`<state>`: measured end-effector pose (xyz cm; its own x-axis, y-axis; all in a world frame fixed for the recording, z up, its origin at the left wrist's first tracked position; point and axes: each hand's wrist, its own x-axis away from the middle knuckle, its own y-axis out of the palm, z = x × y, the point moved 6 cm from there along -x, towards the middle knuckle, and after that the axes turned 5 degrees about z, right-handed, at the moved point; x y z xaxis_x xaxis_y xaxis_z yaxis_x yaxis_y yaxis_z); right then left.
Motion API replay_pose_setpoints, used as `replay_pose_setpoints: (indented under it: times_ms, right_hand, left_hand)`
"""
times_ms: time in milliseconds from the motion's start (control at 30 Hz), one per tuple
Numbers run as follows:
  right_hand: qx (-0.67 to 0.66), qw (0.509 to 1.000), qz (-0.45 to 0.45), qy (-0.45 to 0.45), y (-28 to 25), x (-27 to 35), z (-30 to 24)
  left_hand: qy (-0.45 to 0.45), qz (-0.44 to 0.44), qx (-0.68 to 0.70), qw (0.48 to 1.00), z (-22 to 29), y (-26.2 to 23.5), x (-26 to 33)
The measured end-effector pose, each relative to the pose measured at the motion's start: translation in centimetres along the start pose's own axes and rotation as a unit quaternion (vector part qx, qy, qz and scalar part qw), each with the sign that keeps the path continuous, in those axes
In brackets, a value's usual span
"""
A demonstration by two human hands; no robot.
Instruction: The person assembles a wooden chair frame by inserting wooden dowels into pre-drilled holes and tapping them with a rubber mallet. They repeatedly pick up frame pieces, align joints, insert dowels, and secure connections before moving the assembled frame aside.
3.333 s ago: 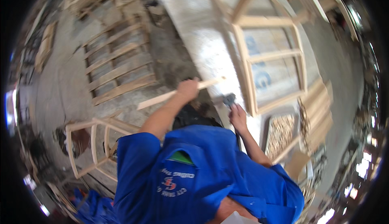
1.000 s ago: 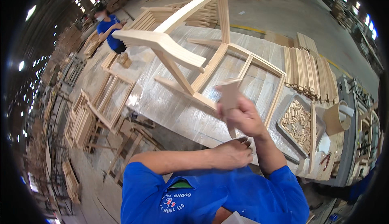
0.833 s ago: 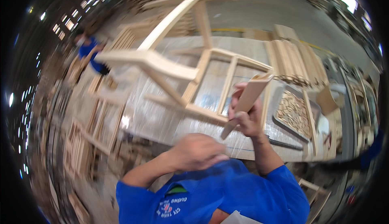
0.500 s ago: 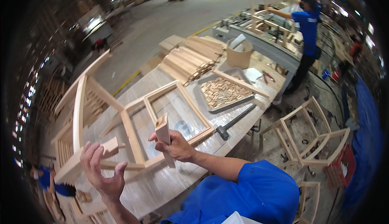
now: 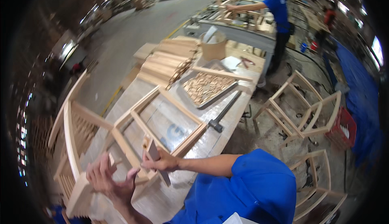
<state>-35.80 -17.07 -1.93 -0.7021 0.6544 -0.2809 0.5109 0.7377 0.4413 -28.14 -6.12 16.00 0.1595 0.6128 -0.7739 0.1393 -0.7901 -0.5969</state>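
The right hand (image 5: 164, 163) pinches a short flat wooden piece (image 5: 156, 159) between thumb and fingers, holding it tilted against the near corner of a rectangular wooden frame (image 5: 162, 123) that lies flat on the worktop (image 5: 227, 123). The left hand (image 5: 109, 179) is spread, fingers apart, resting on the pale leg of a chair frame (image 5: 73, 143) that lies on its side at the near left of the worktop; it grips nothing that can be made out. The wooden piece sits between the two hands, just right of the left hand's thumb.

Right of the rectangular frame, a dark-headed hammer (image 5: 225, 112) lies on the worktop near its right edge, its handle pointing far. Beyond it, a shallow metal tray (image 5: 202, 87) holds a heap of small wooden blocks, with a long slat (image 5: 221, 73) laid across its far side. Farther left, a stack of cut slats (image 5: 168, 60) lies in a bundle, and a round cardboard tub (image 5: 212, 48) stands behind it.

On the floor to the right stand two bare chair frames (image 5: 302, 106). At the far end, a person in a blue shirt (image 5: 279, 9) works at another bench (image 5: 239, 27)
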Motion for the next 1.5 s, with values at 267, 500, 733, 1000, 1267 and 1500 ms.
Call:
replay_pose_setpoints:
  times_ms: [267,500,733,1000,1267,1500]
  right_hand:
    - [0.01,0.999,-0.02,-0.045,-0.6,-1.8,1.6]
    - [0.018,0.997,-0.049,-0.048,1.8,-2.7,0.8]
    - [0.127,0.988,-0.016,-0.09,2.6,-3.1,0.8]
    - [0.114,0.988,-0.054,-0.087,2.8,-2.1,-0.7]
    - [0.291,0.944,0.043,-0.147,2.9,-2.6,-3.3]
    - [0.242,0.969,-0.017,-0.057,2.9,-3.1,-3.1]
  left_hand:
    - [-0.027,0.019,0.019,0.999,1.0,0.9,-0.8]
    - [-0.068,-0.001,-0.002,0.998,1.1,1.2,-0.5]
    - [-0.081,0.007,-0.003,0.997,1.3,1.6,-0.9]
    - [-0.117,0.059,-0.028,0.991,1.4,2.1,-0.9]
    - [-0.138,0.107,-0.017,0.984,1.2,2.7,-0.9]
    - [-0.151,0.108,-0.012,0.983,1.0,3.1,-1.4]
